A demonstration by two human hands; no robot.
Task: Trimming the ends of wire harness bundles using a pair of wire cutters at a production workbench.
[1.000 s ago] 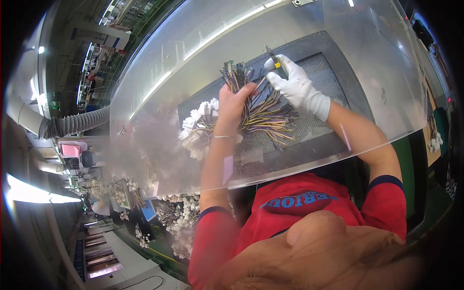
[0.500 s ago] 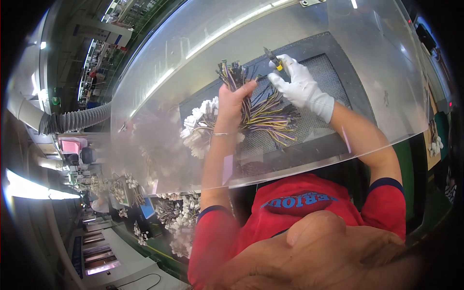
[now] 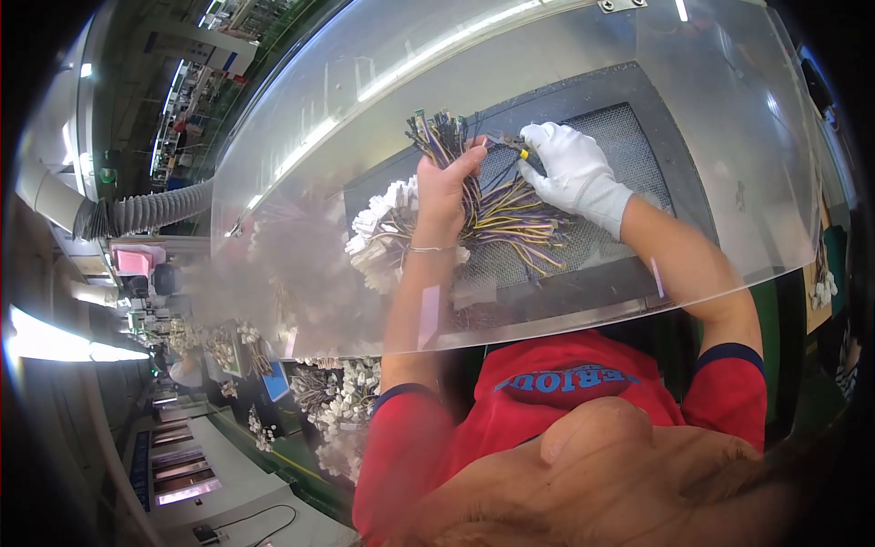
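Observation:
Bare and wrapped round a thick bundle of wires (image 3: pixel 437 137), my left hand (image 3: pixel 445 187) is closed, with small ends sticking up above the fist. Yellow, purple and dark strands (image 3: pixel 519 219) fan out to the right below it. In my white-gloved right hand (image 3: pixel 574 169) is a small pair of pliers or cutters (image 3: pixel 522 151) with a yellow patch; its jaws point left, close to the left fingertips. White connectors (image 3: pixel 387 228) are bunched just left of my left wrist. The exact spot between jaws and fingertips is too small to make out.
A clear plastic shield (image 3: pixel 729 109) arches over both forearms. Under the hands lies a dark mesh panel (image 3: pixel 629 146) in a grey frame. More white connector bundles (image 3: pixel 351 406) stand at lower left, beyond the shield's edge. A ribbed grey hose (image 3: pixel 164 208) runs at far left.
My right hand has turned and come lower, bringing the tool's jaws from pointing up to pointing left beside my left fingertips. The left hand keeps its hold on the wires.

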